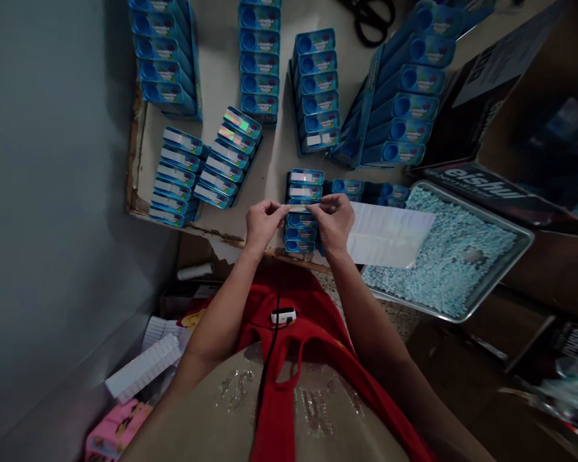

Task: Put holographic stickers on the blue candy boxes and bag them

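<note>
My left hand [264, 223] is closed in a pinch on one end of a small pale sticker strip [297, 208]. The other end is between the fingertips of my right hand [336, 221]. The strip lies across a blue candy box in a short row of boxes [300, 234] at the table's near edge. Shiny strips cover the ends of the two boxes just beyond it; the nearer ends are bare blue. A whitish, glossy sticker sheet [390, 234] extends from beside my right hand, and whether that hand also grips it I cannot tell.
More rows of blue boxes [260, 64] stand farther back; two groups at left [176, 176] bear shiny strips. Black-handled scissors [373, 19] lie at the back. At right are a metal tray [525, 240] of small pale-blue pieces and an open carton [481, 179]. A wall [52, 160] rises at left.
</note>
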### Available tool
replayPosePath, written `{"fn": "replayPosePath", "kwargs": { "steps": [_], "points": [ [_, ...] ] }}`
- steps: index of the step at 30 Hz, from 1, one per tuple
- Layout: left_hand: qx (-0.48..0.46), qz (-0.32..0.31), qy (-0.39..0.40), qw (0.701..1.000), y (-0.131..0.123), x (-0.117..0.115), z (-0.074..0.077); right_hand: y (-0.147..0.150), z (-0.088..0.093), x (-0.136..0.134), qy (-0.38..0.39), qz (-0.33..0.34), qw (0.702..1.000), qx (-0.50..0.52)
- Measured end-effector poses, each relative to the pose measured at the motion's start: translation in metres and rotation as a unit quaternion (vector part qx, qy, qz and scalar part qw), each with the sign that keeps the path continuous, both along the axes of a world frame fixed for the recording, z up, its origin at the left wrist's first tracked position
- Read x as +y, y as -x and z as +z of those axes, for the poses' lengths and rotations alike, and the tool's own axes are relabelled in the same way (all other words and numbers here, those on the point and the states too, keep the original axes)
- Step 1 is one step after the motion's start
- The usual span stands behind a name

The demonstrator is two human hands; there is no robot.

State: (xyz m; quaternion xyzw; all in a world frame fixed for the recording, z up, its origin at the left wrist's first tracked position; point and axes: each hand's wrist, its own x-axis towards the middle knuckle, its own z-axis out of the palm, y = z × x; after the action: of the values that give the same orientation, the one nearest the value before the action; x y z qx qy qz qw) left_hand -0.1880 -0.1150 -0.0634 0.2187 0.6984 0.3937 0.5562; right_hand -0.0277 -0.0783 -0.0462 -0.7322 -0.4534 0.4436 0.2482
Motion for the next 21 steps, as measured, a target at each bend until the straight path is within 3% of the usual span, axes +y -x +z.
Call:
{"fn": "replayPosePath", "kwargs": {
  "steps": [8, 12, 15, 18, 21],
  "points": [
    [0.002, 0.008, 0.026, 1.0, 0.001, 0.006, -0.02, 0.008, -0.012, 0.004, -0.02, 0.063, 0.993, -0.102],
    [-0.128, 0.059, 0.073, 0.987, -0.002, 0.007, -0.033, 0.004, -0.013, 0.011, -0.007, 0.096, 0.976, -0.194],
    [-0.175, 0.107, 0.115, 0.972, -0.012, 0.012, -0.046, 0.003, -0.013, 0.02, 0.025, 0.13, 0.972, -0.195],
    [-0.111, 0.128, 0.115, 0.979, -0.02, 0.017, -0.055, 0.002, -0.01, 0.026, 0.036, 0.154, 0.968, -0.194],
    [0.076, 0.085, 0.078, 0.99, -0.013, 0.02, -0.055, -0.013, 0.001, 0.02, 0.009, 0.18, 0.961, -0.212]
  ]
}}
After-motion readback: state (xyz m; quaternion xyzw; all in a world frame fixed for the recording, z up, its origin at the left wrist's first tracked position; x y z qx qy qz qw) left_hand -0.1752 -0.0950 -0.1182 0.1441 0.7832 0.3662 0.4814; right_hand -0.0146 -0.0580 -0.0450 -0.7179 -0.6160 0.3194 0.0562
